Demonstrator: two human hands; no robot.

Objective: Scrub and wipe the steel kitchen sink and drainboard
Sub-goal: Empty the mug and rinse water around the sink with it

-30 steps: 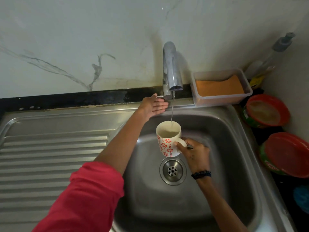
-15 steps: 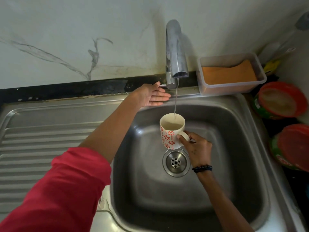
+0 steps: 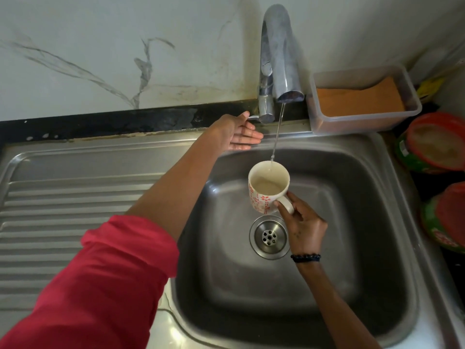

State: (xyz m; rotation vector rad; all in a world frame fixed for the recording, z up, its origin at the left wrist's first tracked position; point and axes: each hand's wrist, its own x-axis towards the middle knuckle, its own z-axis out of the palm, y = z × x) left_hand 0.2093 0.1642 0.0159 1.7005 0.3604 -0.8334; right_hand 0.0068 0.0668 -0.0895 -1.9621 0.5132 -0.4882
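Head view looks down into the steel sink (image 3: 364, 285), whose basin fills the middle and the 4 o'clock part of the picture, with the ribbed drainboard (image 3: 63, 222) stretching off toward 9 o'clock. At 12 o'clock the tap (image 3: 279, 54) lets a thin stream of water (image 3: 276, 134) fall into a mug (image 3: 268, 187) with a red flower pattern, held above the drain (image 3: 268, 236). The right hand (image 3: 303, 222) pinches the mug's handle between thumb and curled fingers, and the mug looks partly full of cloudy water. The left hand (image 3: 239, 133), reaching in from 8 o'clock in a red sleeve (image 3: 100, 285), lies flat with its fingers straight beside the tap's small lever (image 3: 253, 117); it holds nothing, and whether a fingertip touches the lever I cannot tell.

At 2 o'clock a clear tub (image 3: 412, 109) stands on the back ledge with an orange sponge (image 3: 359, 99) in it, and two red-lidded containers (image 3: 437, 142) sit at 3 o'clock.

As a judgement: the steel is rigid and will take firm scrubbing, but wet it is slick, so pressure should come through the sponge with a flat palm. The sponge looks soft and light, best taken across its short sides. The mug seems ceramic, heavier as it fills, breakable against the basin, so a second hand under its base would steady it.
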